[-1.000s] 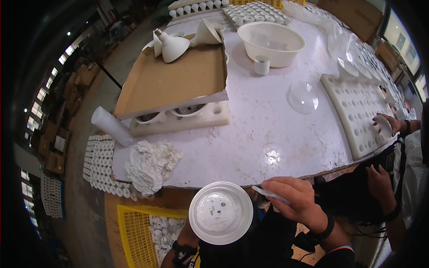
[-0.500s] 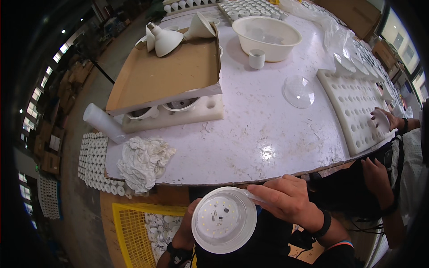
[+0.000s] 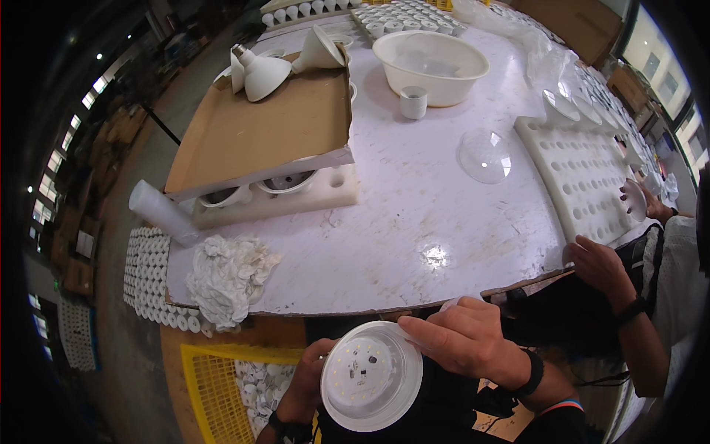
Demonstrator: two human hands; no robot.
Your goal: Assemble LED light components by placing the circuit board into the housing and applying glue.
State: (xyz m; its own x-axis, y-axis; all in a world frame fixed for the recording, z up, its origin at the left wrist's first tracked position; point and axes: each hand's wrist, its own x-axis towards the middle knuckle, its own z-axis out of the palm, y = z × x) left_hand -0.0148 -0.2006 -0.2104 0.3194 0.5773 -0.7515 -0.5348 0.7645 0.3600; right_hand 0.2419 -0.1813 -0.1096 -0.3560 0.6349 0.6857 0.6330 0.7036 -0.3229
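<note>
A round white lamp head (image 3: 370,376) with a small circuit board of light dots under a clear cover sits low in the head view, below the table edge. My left hand (image 3: 307,381) grips it from underneath at its left side. My right hand (image 3: 466,340) lies on its upper right rim, fingers curled over the edge; a black band circles that wrist. A loose clear dome cover (image 3: 484,155) rests on the white table (image 3: 414,244) further off.
A foam tray (image 3: 274,203) with lamp housings under a cardboard sheet (image 3: 259,129) stands at left. A crumpled white rag (image 3: 229,274), white bowl (image 3: 430,66), small cup (image 3: 413,102), holed foam tray (image 3: 592,181), yellow crate (image 3: 222,385). Another person's hands (image 3: 599,266) work at right.
The lamp head has come lower and closer to me, and my right hand has slid down onto its rim. The view has tipped slightly toward my lap.
</note>
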